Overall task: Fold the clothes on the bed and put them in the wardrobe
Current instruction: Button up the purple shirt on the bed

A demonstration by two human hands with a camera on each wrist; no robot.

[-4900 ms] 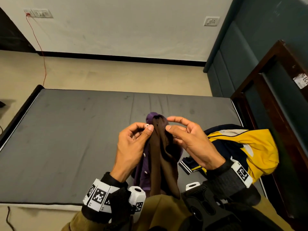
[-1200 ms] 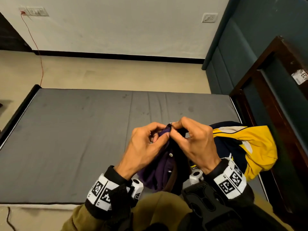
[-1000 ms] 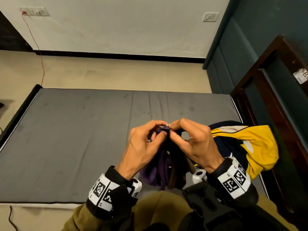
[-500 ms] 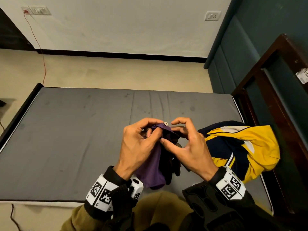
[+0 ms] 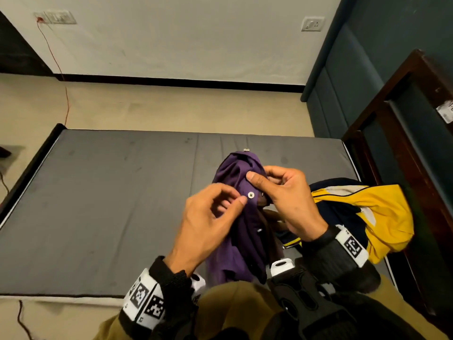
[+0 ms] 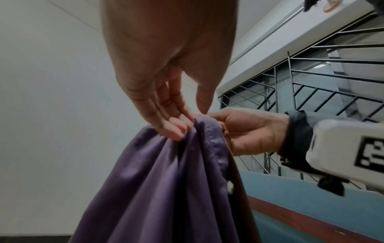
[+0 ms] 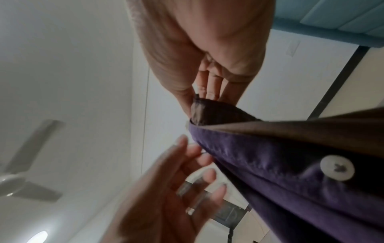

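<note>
Step in hand, I'd say: buttoning or straightening the purple shirt [image 5: 236, 217] before folding, not folded yet.

L to R, all relative to the shirt: left hand [image 5: 208, 217] is at its L side, fingers curled and bunching the fabric by the placket in the L wrist view, thumb tip just beside 1 white button [image 5: 250, 194]. Shirt hangs in the air above the bed's near edge. Right hand [image 5: 286, 200] is at its R side, thumb and fingers pinching the top edge.

Next move prob. needs the shirt laid flat on the mattress [image 5: 110, 204], front down, so both hands can spread it.

R of the shirt, a yellow & navy jacket [image 5: 367, 212] lies crumpled on the mattress, unfolded. Beyond it a dark wood frame [image 5: 382, 114]. Behind the shirt: beige floor, white wall, 2 sockets.
</note>
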